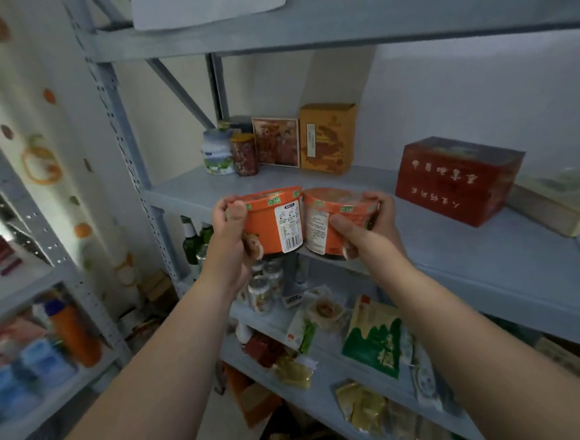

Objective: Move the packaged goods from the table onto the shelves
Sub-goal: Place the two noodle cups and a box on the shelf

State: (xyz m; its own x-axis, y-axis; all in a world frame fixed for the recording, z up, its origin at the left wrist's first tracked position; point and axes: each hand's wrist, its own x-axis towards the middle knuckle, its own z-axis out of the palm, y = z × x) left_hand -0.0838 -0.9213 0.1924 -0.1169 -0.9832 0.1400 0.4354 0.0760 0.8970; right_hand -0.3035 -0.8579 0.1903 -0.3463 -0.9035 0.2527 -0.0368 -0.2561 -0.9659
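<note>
Left hand (229,231): clenched round the left orange noodle tub (275,221), thumb on its near wall.
Right hand (364,225): grasping the right orange noodle tub (329,217), thumb on its label.
Tubs: rims touching, left of the red box (457,180), held at the front edge of its shelf board (455,253).
Open room: bare board left of and in front of the red box.
Back edge: yellow carton (327,138) and jars, far left of the red box.

Blurred packages (28,372) on left shelves (12,287)
</note>
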